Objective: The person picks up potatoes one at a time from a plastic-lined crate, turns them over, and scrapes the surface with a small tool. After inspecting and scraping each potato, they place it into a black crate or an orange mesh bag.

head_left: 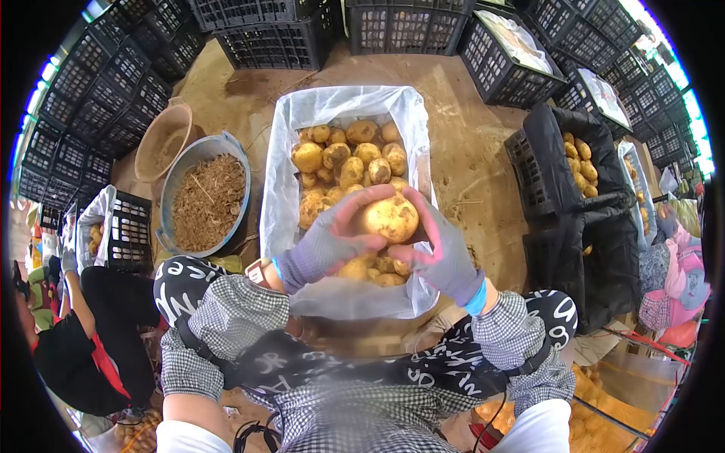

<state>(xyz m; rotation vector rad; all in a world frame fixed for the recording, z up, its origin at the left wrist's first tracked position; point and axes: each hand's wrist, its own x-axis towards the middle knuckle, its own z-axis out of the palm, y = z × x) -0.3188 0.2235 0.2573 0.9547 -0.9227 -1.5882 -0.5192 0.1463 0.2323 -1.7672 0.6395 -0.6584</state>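
Note:
A large yellow potato (391, 219) is held up between my two hands, above a crate (282, 162) lined with thin white sheeting. My left hand (326, 245), in a grey glove with pink fingers, curls round the potato's left side. On its right side the fingers of my right hand (451, 260), gloved the same way, press against it. Below them, many potatoes (351, 172) fill the crate, some with brown soil patches. The potatoes directly under my hands are partly hidden.
Left of the crate stand a blue-grey tub (243, 198) of brown crumbly material and a tan basin (148, 143). Black crates (411, 29) line the back. Black-lined crates (532, 162) with potatoes stand right. Another person (124, 325) sits at left; someone in pink (683, 279) is at right.

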